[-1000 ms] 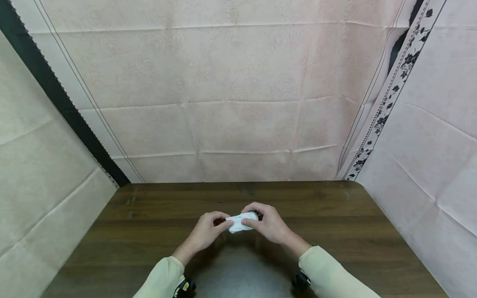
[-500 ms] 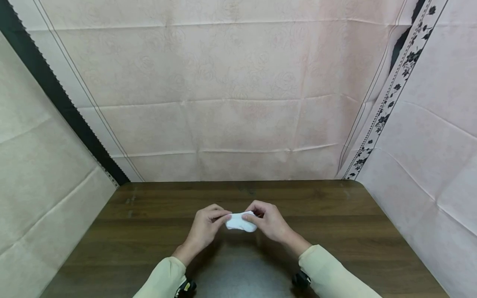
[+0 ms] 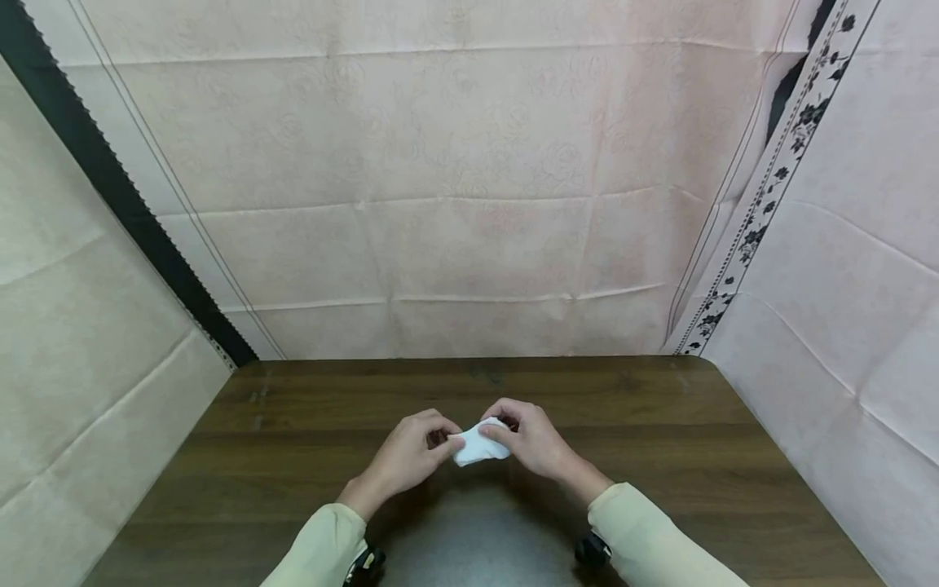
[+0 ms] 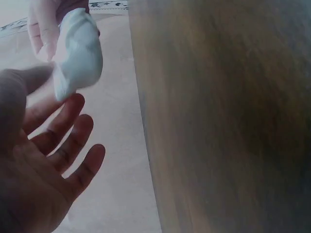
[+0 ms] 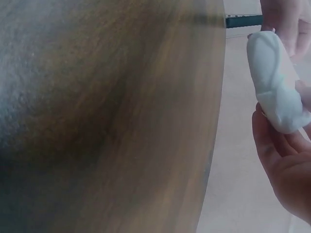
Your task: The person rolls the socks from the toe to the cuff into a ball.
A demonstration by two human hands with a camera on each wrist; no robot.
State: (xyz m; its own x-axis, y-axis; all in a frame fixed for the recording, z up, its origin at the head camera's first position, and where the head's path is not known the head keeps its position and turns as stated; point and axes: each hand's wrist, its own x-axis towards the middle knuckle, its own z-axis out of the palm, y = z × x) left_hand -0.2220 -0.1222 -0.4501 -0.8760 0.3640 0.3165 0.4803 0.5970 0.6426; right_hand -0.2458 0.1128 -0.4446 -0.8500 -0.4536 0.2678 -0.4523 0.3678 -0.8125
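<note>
A small white bundle of soft, folded cloth (image 3: pixel 480 446) is held between both hands above the table, in the middle of the head view. My left hand (image 3: pixel 409 453) pinches its left end with thumb and fingertips; in the left wrist view the other fingers spread loosely below the bundle (image 4: pixel 80 53). At the right end, my right hand (image 3: pixel 537 442) grips it with the thumb on the near side and fingers behind. Folds and a rounded end of the bundle (image 5: pixel 272 73) show in the right wrist view, where the fingers cup its lower part.
Below the hands lies a brown wood-grain table (image 3: pixel 293 473) with rounded far corners. Pale cloth sheets (image 3: pixel 455 204) hang behind it and on both sides. Each wrist wears a black strapped device, partly under a light green sleeve (image 3: pixel 323 538).
The bundle has turned in the hands and now tilts, its left end lower. My left hand has shifted slightly right and its grip has changed; the right hand stays nearly in place.
</note>
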